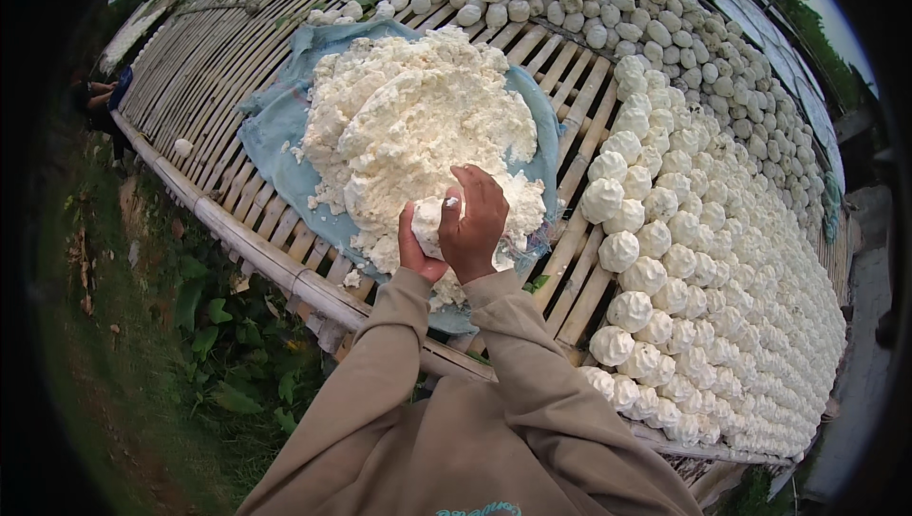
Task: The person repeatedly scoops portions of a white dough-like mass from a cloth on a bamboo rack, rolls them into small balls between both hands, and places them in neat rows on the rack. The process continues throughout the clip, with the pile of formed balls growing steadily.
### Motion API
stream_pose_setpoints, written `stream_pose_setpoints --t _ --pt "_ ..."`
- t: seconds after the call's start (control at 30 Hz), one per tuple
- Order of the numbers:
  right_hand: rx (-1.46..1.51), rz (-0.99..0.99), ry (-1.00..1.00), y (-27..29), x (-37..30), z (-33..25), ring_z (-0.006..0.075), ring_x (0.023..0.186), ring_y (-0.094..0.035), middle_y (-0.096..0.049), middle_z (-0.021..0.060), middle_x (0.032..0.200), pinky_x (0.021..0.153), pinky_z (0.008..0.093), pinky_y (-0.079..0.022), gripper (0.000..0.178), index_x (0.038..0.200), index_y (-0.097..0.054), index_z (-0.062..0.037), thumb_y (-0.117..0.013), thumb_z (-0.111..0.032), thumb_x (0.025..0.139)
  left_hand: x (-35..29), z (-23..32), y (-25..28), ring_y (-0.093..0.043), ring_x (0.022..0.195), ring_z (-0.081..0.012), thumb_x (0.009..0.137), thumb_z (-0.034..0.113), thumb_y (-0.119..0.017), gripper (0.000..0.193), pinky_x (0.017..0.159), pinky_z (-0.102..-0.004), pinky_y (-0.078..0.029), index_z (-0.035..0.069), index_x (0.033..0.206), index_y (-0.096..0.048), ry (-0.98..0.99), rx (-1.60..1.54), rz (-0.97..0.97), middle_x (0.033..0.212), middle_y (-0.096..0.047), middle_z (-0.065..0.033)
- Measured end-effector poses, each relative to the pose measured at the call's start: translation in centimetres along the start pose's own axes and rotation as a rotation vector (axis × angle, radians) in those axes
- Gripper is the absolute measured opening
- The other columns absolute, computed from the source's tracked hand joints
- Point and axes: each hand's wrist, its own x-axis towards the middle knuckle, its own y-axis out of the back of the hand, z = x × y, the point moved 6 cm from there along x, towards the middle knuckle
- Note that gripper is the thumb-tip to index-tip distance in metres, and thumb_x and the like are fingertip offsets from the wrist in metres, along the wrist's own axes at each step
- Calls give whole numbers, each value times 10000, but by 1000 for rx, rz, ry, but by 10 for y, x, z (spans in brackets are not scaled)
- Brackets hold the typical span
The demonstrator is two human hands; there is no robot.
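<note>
A big heap of white crumbly paste [418, 126] lies on a blue cloth [275, 126] spread over a bamboo slat rack [218, 60]. Both my hands are pressed together on a lump of the white paste [429, 221] at the heap's near edge. My left hand [414, 252] cups the lump from below and the left. My right hand [475, 223] is closed over its top and right side. Tan sleeves cover both forearms.
Rows of shaped white balls [684, 259] fill the rack to the right, and greyer balls [589, 3] cover the far part. Bare slats lie between the cloth and the balls. Grass and leafy plants [218, 345] are below the rack's near rail. A person [95, 103] crouches at far left.
</note>
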Motion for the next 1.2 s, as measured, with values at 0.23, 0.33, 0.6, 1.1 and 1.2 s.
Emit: stream_pose_setpoints --t 0.23,0.33,0.6,1.1,1.2 --pt "43 255 -112 51 -31 2 404 1281 -591 -629 215 1387 1076 511 -429 345 1277 -698 -84 -615 -301 1021 -21 -32 1 -576 1351 -272 985 666 -552 696 1142 -474 -461 215 1516 -539 82 -58 -71 1483 -599 -59" --pt "-40 -209 -132 36 -44 7 406 1289 -590 -632 213 1379 1075 506 -435 355 1280 -698 -86 -606 -314 1025 -23 -45 5 -559 1392 -307 967 734 -494 807 1155 -518 -454 169 1543 -511 -25 161 37 1529 -570 -94" --pt "23 -120 -132 70 -67 29 406 1280 -597 -625 195 1404 1076 514 -454 335 1259 -689 -68 -577 -267 1014 -23 -74 0 -664 1196 -248 1032 647 -515 660 1050 -452 -537 108 1400 -615 97 109 65 1311 -687 -75" --pt "-175 -140 -61 111 -76 38 429 1348 -548 -575 199 1473 1139 529 -402 439 1386 -645 -113 -654 -306 992 -36 -115 -45 -542 1411 -273 1018 727 -436 845 1189 -458 -434 91 1574 -468 130 239 -179 1516 -576 -104" --pt "-300 2 80 125 -74 31 412 1331 -567 -595 178 1440 1122 509 -437 443 1364 -654 -119 -672 -280 951 -35 -123 -42 -591 1333 -244 1005 670 -537 756 1146 -430 -466 156 1557 -498 200 35 -69 1468 -604 -71"
